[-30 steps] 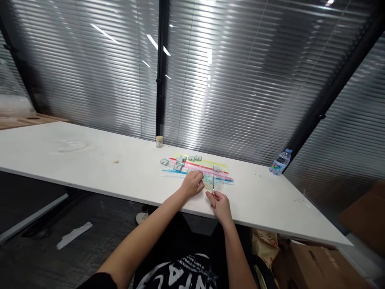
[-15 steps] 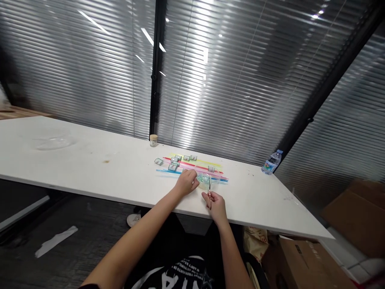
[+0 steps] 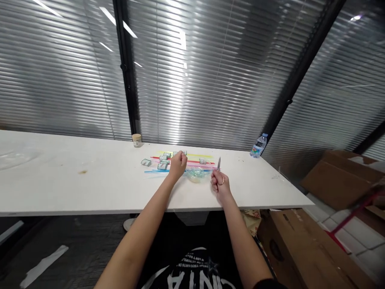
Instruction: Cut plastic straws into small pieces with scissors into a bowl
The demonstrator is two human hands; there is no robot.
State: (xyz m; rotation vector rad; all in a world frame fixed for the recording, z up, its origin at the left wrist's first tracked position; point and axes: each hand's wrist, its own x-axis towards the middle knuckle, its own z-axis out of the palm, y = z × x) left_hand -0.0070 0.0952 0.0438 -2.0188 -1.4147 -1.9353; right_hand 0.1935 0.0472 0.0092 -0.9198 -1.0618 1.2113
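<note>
My right hand [image 3: 221, 184] grips a pair of scissors [image 3: 219, 162] with the blades pointing up and away from me. Closed in a fist, my left hand [image 3: 178, 162] hovers over the long coloured strips; whatever its fingers hold, if anything, is hidden. Between the hands sits a clear bowl [image 3: 196, 180] with pale green bits inside. Behind it lie yellow strips [image 3: 203, 156], red strips [image 3: 194, 161] and blue strips [image 3: 155, 171], along with pink ones. Several small green-and-white rolled pieces rest among them, one piece [image 3: 146, 162] lying apart at the left.
A lidded jar [image 3: 136, 141] stands near the back edge of the white table [image 3: 105, 188]. At the back right is a water bottle [image 3: 258, 146]. Clear plastic [image 3: 15, 158] lies far left. Cardboard boxes [image 3: 303, 245] stand on the floor at right.
My left hand has lifted away from the bowl, up and toward the back. The scissors have moved right, away from the bowl, with my right hand. The view has turned rightward.
</note>
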